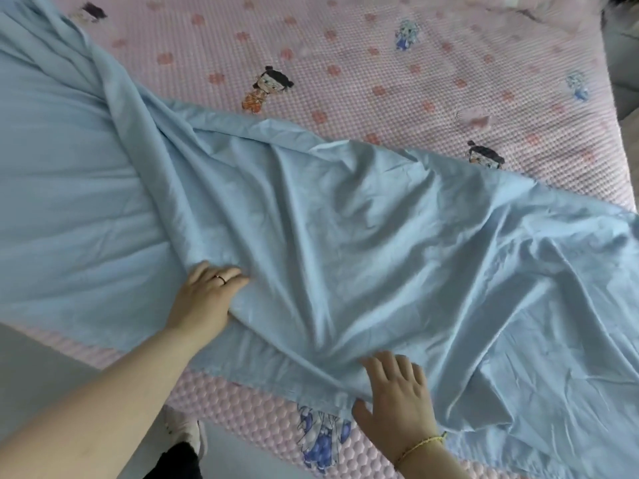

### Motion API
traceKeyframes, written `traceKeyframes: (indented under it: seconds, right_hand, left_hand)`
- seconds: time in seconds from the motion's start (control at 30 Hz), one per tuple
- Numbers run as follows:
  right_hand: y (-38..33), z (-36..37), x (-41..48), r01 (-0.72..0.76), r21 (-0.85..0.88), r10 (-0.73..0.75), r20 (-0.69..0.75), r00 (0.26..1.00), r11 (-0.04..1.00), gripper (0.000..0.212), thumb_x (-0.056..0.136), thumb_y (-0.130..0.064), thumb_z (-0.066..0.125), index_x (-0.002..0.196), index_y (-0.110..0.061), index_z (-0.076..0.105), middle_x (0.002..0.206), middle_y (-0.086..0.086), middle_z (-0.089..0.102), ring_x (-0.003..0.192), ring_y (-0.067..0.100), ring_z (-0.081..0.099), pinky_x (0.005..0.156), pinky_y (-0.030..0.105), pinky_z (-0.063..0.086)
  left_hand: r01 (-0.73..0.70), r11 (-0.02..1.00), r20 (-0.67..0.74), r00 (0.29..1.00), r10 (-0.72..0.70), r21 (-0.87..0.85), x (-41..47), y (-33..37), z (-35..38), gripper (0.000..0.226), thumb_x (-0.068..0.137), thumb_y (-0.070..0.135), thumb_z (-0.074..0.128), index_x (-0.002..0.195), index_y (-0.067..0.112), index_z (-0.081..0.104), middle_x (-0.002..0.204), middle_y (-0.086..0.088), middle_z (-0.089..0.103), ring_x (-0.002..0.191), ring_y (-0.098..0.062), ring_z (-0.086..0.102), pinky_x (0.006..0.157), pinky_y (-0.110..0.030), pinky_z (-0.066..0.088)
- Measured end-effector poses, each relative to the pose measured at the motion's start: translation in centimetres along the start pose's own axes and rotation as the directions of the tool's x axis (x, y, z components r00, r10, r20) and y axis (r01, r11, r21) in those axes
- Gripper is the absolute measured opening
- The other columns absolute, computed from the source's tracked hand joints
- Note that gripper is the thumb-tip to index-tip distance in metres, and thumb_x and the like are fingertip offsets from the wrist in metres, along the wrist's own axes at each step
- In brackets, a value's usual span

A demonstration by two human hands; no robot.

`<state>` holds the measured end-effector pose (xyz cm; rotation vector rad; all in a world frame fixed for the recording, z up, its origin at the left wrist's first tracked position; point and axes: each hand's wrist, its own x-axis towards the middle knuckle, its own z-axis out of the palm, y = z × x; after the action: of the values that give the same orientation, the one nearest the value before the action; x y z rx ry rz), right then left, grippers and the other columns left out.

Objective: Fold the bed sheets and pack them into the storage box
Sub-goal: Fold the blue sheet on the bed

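A light blue bed sheet (345, 216) lies spread and wrinkled across the pink bed (397, 74), running from the upper left to the lower right. My left hand (204, 295) lies on the sheet near its front edge, fingertips curled into a fold of the fabric. My right hand (394, 399) rests flat on the sheet's near hem, fingers spread, thumb at the edge. No storage box is in view.
The pink cover has cartoon figures and red flower prints. Its front edge (262, 413) runs diagonally below my hands. Grey floor (45, 368) lies at the lower left, with my foot (183, 440) on it. A grey surface (622, 57) borders the bed's right side.
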<state>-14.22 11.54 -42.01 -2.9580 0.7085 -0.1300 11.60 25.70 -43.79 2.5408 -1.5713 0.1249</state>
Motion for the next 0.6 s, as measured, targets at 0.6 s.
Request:
traceKeyframes:
  seconds: [0.6]
  right_hand:
    - [-21.6, 4.2, 22.3, 0.077, 0.26, 0.003, -0.296, 0.955, 0.963, 0.027, 0.062, -0.013, 0.042, 0.06, -0.019, 0.069, 0.053, -0.004, 0.053, 0.042, 0.013, 0.049, 0.038, 0.018, 0.033]
  left_hand:
    - [-0.046, 0.999, -0.364, 0.93, 0.038, -0.013, 9.0, -30.4, -6.3, 0.038, 0.07, 0.001, 0.033, 0.085, -0.001, 0.068, 0.077, -0.022, 0.07, 0.081, -0.027, 0.059, 0.11, -0.014, 0.012]
